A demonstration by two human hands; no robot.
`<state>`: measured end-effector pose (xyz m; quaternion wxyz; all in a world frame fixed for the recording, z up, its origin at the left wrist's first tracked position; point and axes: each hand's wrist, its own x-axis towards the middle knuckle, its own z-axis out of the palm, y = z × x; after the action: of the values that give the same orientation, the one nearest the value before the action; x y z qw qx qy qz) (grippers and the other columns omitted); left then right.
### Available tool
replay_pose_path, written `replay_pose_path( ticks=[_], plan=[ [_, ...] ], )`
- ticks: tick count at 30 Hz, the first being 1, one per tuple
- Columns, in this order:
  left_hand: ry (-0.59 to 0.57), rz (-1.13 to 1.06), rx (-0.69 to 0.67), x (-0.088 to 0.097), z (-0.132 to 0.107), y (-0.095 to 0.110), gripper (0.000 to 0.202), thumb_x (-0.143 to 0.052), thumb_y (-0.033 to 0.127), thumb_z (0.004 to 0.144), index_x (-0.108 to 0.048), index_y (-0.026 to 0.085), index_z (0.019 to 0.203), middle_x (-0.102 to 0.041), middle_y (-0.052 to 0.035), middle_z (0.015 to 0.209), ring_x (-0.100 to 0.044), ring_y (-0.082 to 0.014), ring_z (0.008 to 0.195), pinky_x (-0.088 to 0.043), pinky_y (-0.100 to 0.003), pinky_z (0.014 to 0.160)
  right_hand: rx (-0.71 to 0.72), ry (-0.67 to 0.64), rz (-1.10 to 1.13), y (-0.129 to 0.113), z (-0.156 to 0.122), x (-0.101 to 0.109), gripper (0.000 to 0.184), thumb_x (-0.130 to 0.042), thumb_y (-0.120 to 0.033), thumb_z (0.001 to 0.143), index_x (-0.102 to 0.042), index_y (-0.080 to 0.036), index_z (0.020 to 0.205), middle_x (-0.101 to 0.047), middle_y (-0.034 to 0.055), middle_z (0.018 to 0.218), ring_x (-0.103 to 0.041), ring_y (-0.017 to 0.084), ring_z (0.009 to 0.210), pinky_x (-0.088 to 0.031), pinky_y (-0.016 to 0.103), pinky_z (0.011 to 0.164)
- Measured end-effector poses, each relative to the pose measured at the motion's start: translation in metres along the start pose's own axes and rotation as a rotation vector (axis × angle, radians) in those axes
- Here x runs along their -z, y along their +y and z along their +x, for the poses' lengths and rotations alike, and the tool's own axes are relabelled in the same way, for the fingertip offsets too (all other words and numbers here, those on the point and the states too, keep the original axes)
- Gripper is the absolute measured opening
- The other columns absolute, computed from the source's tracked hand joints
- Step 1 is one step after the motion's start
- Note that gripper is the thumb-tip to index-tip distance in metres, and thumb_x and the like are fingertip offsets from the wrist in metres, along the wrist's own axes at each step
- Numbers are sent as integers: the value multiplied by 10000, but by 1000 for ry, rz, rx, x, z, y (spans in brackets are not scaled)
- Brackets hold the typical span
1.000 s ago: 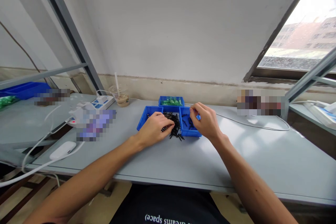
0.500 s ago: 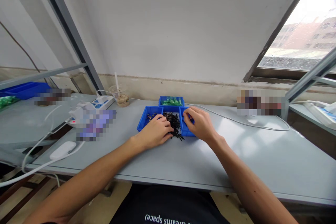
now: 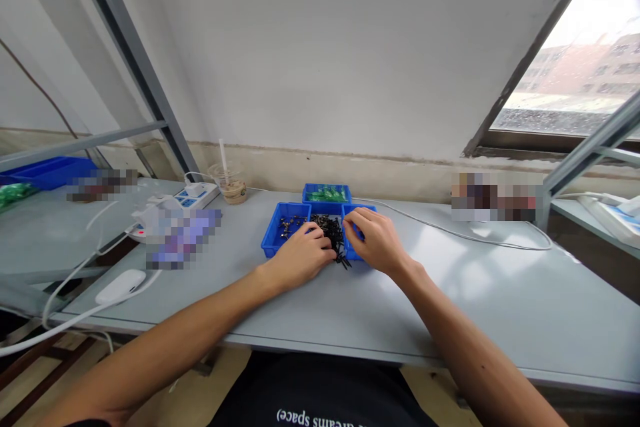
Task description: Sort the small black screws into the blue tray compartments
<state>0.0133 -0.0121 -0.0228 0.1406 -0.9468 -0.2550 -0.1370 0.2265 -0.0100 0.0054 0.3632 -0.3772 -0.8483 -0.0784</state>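
My left hand point(image 3: 303, 255) rests on the grey table with curled fingers touching a heap of small black parts point(image 3: 332, 232). My right hand point(image 3: 376, 240) lies just right of the heap, fingers bent and tips pressed at its edge, covering most of a blue tray point(image 3: 350, 255). What either hand pinches is too small to make out. A blue tray point(image 3: 275, 233) holding a few small dark parts sits left of the heap. A third blue tray point(image 3: 326, 194) with green parts stands behind.
A plastic cup with a straw point(image 3: 228, 183) and a white power strip point(image 3: 193, 196) stand at the back left. White cables point(image 3: 450, 232) run across the table to the right. A white adapter point(image 3: 120, 285) lies near the front left edge.
My right hand has moved left from the right tray to the black heap. My left hand has slid slightly right, uncovering more of the left tray.
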Motion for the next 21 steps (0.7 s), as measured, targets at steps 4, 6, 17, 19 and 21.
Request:
replay_pose_path(
  ticks=[4,6,17,19,21],
  plan=[
    [3,14,16,-2,2,3,158,-620,315,999,-739,221,955,-721,-24,872,-586,-210,925,-358,-407,993,-7,-21,1,-1,0,0,230,-448,-163,998,-598,-201,828,-644,33,774,-558,160,723,-411,291,694],
    [0,23,24,-2,2,4,196,-628,367,996,-735,213,940,-724,-24,870,-592,-214,927,-357,-411,992,-8,-27,-1,-1,0,-1,233,-451,-167,1002,-593,-200,821,-640,32,768,-554,159,720,-408,288,693],
    [68,19,40,-6,3,3,197,-585,230,1011,-740,208,891,-739,-19,816,-606,-191,885,-392,-405,977,4,-39,15,0,0,-2,246,-446,-200,1017,-616,-201,839,-663,43,789,-560,167,735,-400,299,701],
    [114,39,62,-7,3,3,216,-565,233,1021,-735,205,893,-744,-24,827,-611,-193,888,-399,-404,982,13,-48,17,0,0,0,271,-452,-239,1036,-611,-201,820,-666,41,784,-559,166,731,-395,313,739],
    [170,60,84,-8,2,3,223,-546,245,1032,-731,202,915,-747,-26,847,-617,-196,892,-403,-404,993,38,-71,21,-1,0,2,322,-461,-299,1057,-595,-198,782,-657,33,760,-550,163,725,-386,334,805]
  ],
)
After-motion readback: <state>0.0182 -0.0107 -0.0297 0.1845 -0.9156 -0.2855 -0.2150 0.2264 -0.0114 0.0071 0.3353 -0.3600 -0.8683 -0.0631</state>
